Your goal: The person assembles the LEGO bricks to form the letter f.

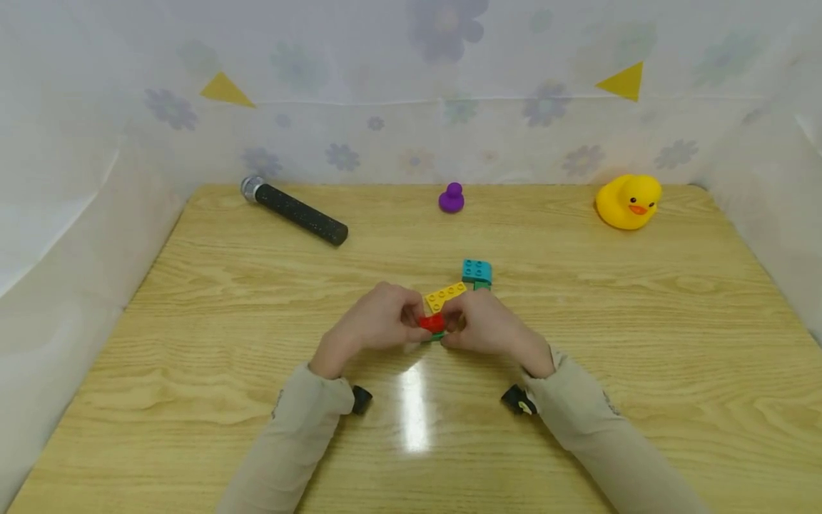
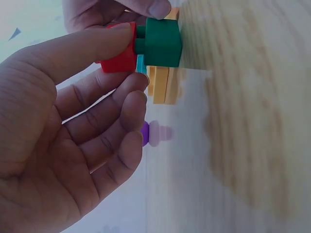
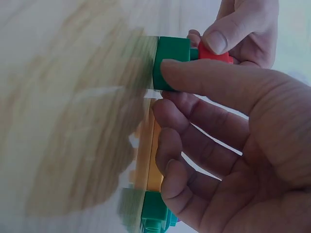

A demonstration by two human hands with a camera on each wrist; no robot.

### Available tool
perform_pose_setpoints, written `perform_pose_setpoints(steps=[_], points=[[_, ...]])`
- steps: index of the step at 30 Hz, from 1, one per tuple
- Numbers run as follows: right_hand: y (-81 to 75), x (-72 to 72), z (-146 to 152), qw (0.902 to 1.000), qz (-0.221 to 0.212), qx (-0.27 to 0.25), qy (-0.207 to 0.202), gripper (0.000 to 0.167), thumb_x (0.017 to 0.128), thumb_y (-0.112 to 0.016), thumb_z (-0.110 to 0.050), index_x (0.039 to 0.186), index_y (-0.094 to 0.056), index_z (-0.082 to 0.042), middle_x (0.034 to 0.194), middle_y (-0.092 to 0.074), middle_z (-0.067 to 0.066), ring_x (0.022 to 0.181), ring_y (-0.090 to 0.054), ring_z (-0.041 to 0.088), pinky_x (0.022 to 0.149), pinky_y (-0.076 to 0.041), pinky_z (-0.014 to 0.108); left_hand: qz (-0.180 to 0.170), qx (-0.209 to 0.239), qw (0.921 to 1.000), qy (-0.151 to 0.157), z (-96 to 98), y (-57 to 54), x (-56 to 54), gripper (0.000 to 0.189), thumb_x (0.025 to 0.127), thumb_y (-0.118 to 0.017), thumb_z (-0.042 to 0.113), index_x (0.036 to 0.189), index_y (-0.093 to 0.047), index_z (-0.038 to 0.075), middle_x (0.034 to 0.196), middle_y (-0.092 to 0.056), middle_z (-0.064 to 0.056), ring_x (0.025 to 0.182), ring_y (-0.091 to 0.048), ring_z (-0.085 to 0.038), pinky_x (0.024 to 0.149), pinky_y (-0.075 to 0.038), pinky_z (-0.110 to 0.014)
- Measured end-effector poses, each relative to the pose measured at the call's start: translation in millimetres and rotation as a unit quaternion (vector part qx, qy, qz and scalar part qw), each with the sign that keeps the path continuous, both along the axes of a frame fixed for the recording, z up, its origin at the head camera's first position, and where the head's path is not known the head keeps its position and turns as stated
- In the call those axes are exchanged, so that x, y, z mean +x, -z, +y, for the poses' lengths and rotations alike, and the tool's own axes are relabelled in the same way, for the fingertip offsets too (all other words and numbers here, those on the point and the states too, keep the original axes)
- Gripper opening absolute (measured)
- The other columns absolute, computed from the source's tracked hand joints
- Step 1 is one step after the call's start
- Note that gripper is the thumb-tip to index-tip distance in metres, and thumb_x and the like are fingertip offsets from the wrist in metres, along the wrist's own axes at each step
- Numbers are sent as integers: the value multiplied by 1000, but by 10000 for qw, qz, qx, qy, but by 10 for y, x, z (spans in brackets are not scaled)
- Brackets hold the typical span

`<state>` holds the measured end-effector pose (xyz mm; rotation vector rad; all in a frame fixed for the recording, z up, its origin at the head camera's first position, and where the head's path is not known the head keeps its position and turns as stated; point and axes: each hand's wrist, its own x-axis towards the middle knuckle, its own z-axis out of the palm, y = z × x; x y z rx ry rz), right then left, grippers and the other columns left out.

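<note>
Between thumb and fingers my left hand [image 1: 385, 315] pinches a red toy brick [image 2: 119, 51]. Right below it is a green toy brick [image 2: 164, 42], its studs showing in the gap under the red one. My right hand [image 1: 484, 321] grips that green brick [image 3: 170, 51] from the other side, thumb against its face. A yellow brick [image 1: 443, 295] with studs on top lies just beyond the fingers. Behind it sits a blue brick [image 1: 477, 270], with a second green brick [image 1: 481, 285] close against its near side, partly hidden by the right hand.
A black microphone [image 1: 295, 213] lies at the back left of the wooden table [image 1: 193, 400]. A small purple duck-like toy [image 1: 452, 198] stands at the back middle, a yellow rubber duck [image 1: 629, 203] at the back right. White flowered cloth [image 1: 385, 57] hangs behind.
</note>
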<state>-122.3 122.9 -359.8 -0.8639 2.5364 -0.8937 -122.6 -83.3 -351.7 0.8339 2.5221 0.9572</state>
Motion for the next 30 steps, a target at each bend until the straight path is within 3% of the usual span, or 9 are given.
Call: perform_pose_setpoints(steps=[10, 19, 25, 30], points=[[-23, 20, -14, 9994, 314, 0, -122, 18, 72, -79, -5, 89, -72, -3, 65, -59, -6, 59, -50, 6, 57, -44, 23, 201, -167, 9995, 153, 9, -25, 19, 11, 81, -77, 16, 78, -66, 16, 73, -63, 8, 67, -56, -5, 65, -48, -21], [-35, 35, -11, 9992, 392, -16, -61, 19, 72, -81, -8, 88, -72, -4, 65, -59, -6, 58, -50, 5, 56, -44, 23, 332, -482, 9983, -62, 63, -51, 66, 15, 79, -78, 15, 76, -64, 18, 69, -59, 9, 63, -52, -7, 59, -45, -23], [-120, 47, 4, 9981, 308, -530, -11, 16, 77, -81, -15, 89, -71, -10, 79, -66, -5, 61, -54, 8, 57, -48, 25, 489, -587, 9971, -44, 77, -44, 71, 15, 79, -77, 14, 74, -63, 17, 67, -58, 9, 61, -50, -8, 57, -43, -22], [-168, 55, -18, 9964, 385, -735, -172, 5, 82, -77, -11, 84, -73, -9, 77, -67, -5, 61, -53, 7, 53, -47, 24, 528, -613, 9967, -28, 79, -59, 74, 16, 79, -76, 13, 72, -62, 17, 66, -57, 9, 61, -50, -7, 57, -43, -22]])
